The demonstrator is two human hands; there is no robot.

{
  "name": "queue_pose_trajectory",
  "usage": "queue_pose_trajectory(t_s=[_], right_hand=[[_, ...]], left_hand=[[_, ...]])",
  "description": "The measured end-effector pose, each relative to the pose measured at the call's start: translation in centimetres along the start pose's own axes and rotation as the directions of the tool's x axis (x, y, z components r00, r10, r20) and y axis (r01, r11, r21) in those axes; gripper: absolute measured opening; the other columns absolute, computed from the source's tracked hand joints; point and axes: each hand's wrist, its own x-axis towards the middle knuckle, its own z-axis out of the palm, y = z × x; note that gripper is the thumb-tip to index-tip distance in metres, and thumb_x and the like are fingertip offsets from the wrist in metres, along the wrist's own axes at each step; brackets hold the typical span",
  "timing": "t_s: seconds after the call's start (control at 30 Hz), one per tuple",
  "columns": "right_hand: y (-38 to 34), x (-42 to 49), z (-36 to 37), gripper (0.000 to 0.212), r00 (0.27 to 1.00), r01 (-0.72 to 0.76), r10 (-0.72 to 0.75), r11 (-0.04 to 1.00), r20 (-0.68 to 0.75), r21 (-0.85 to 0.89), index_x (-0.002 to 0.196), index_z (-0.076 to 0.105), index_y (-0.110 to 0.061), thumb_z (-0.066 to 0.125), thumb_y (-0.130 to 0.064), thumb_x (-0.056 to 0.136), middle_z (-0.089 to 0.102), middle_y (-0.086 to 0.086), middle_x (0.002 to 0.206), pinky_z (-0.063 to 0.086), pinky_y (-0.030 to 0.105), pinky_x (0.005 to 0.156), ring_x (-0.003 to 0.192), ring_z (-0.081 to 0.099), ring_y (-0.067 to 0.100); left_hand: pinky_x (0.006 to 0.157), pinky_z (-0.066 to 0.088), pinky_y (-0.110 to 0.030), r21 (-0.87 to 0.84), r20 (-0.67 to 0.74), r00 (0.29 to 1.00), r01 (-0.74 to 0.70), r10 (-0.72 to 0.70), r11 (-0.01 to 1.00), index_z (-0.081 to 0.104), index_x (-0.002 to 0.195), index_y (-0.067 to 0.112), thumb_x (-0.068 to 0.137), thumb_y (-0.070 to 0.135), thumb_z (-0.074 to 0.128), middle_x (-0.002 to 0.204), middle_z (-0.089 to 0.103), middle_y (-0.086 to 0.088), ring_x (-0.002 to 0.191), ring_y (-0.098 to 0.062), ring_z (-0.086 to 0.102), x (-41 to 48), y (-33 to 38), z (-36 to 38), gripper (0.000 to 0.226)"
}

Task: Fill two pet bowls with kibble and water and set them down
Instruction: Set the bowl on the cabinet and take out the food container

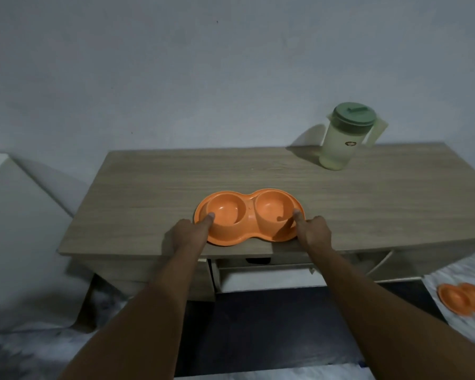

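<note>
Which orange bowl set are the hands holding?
The bowl set on the table, left hand and right hand gripping its ends; the floor bowl set lies untouched.

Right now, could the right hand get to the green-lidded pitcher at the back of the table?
Probably yes. The pitcher stands on the same side as the right hand, with only bare tabletop between them. That hand pinches the orange double bowl, so it must let go first.
</note>
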Motion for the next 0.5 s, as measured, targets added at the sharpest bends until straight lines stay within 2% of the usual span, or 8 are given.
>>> queue_pose_trajectory(t_s=[0.07, 0.1, 0.17, 0.23, 0.33, 0.43, 0.5], right_hand=[[0.3, -1.2, -0.3, 0.058, 0.994, 0.012, -0.008, 0.999, -0.105, 0.040, 0.131, 0.049, 0.004, 0.050, -0.044, 0.100, 0.061, 0.024, 0.125, 0.047, 0.044, 0.092, 0.117, 0.058, 0.039], [0.6, -2.0, -0.4, 0.051, 0.985, 0.051, -0.046, 0.998, -0.163, 0.027, 0.129, 0.052, 0.001, 0.049, -0.042, 0.101, 0.064, 0.022, 0.122, 0.048, 0.045, 0.093, 0.114, 0.060, 0.038], [1.2, -4.0, -0.2, 0.036, 0.962, 0.188, -0.195, 0.981, -0.190, -0.052, 0.113, 0.061, -0.004, 0.049, -0.036, 0.101, 0.069, 0.017, 0.107, 0.052, 0.045, 0.085, 0.099, 0.064, 0.034], [1.9, -6.6, 0.7, 0.028, 0.937, 0.332, -0.342, 0.934, -0.064, -0.129, 0.100, 0.065, -0.006, 0.050, -0.030, 0.101, 0.071, 0.014, 0.094, 0.050, 0.039, 0.074, 0.088, 0.065, 0.032], [2.8, -10.3, 3.4, 0.018, 0.913, 0.395, -0.370, 0.907, 0.173, -0.146, 0.097, 0.067, -0.008, 0.054, -0.021, 0.098, 0.071, 0.012, 0.094, 0.045, 0.032, 0.072, 0.089, 0.065, 0.030], [3.0, -13.0, 6.5, 0.017, 0.907, 0.321, -0.273, 0.941, 0.319, -0.107, 0.103, 0.068, -0.008, 0.056, -0.005, 0.091, 0.070, 0.009, 0.100, 0.048, 0.029, 0.081, 0.097, 0.063, 0.025], [2.7, -14.1, 9.0, 0.019, 0.916, 0.189, -0.169, 0.982, 0.364, -0.020, 0.095, 0.067, -0.011, 0.054, 0.000, 0.087, 0.067, 0.009, 0.098, 0.049, 0.032, 0.087, 0.098, 0.061, 0.025]], left_hand=[[0.083, 0.041, -0.033, -0.038, -0.069, 0.998, 0.011, -0.013, 0.999, 0.049, 0.135, -0.001, 0.091, 0.049, 0.059, 0.133, 0.057, -0.017, 0.120, -0.034, 0.054, -1.0, -0.3, -0.4, 0.067], [0.087, 0.041, -0.032, -0.047, -0.099, 0.995, 0.008, -0.013, 0.999, 0.049, 0.136, 0.000, 0.092, 0.045, 0.058, 0.135, 0.055, -0.017, 0.123, -0.034, 0.052, -1.6, -0.6, -0.6, 0.064], [0.080, 0.040, -0.029, -0.040, -0.150, 0.989, 0.005, -0.011, 0.999, 0.061, 0.120, -0.004, 0.095, 0.036, 0.056, 0.124, 0.063, -0.018, 0.116, -0.035, 0.058, -2.2, -1.7, -1.1, 0.048], [0.077, 0.044, -0.031, -0.046, -0.195, 0.981, 0.011, -0.020, 0.999, 0.069, 0.102, -0.007, 0.096, 0.029, 0.055, 0.111, 0.069, -0.023, 0.105, -0.037, 0.063, -2.8, -3.1, -1.6, 0.039], [0.089, 0.046, -0.036, -0.030, -0.177, 0.979, 0.092, -0.096, 0.995, 0.067, 0.113, -0.006, 0.099, 0.028, 0.049, 0.120, 0.065, -0.023, 0.114, -0.038, 0.059, -3.7, -4.9, -2.5, 0.041], [0.095, 0.049, -0.037, -0.131, -0.098, 0.979, 0.167, -0.181, 0.977, 0.067, 0.113, -0.004, 0.094, 0.035, 0.047, 0.117, 0.067, -0.022, 0.111, -0.038, 0.062, -2.5, -7.1, -2.9, 0.048], [0.096, 0.052, -0.045, -0.247, -0.019, 0.974, 0.212, -0.224, 0.945, 0.063, 0.115, -0.006, 0.091, 0.028, 0.046, 0.116, 0.066, -0.024, 0.107, -0.039, 0.064, 0.2, -9.8, -2.7, 0.045]])
